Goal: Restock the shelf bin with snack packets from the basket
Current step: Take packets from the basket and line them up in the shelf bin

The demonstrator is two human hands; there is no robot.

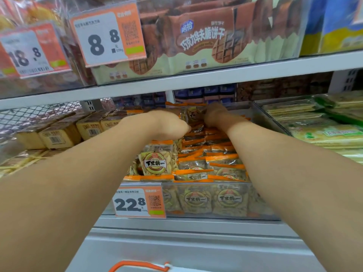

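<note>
We have a single view, from a camera worn on our head, wide-angle and bending straight lines near the edges. It faces forward and slightly down into the shelf bin (206,201), close enough that our forearms run in from the bottom corners. The upper shelf edge (196,79) crosses above, the basket handle (137,265) just enters below.

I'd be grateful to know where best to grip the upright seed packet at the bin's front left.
Probably by the upright seed packet's orange top seal, pinched from above: it stands on edge facing out, the top is exposed, and neighbouring packets crowd its right side and base.
</note>
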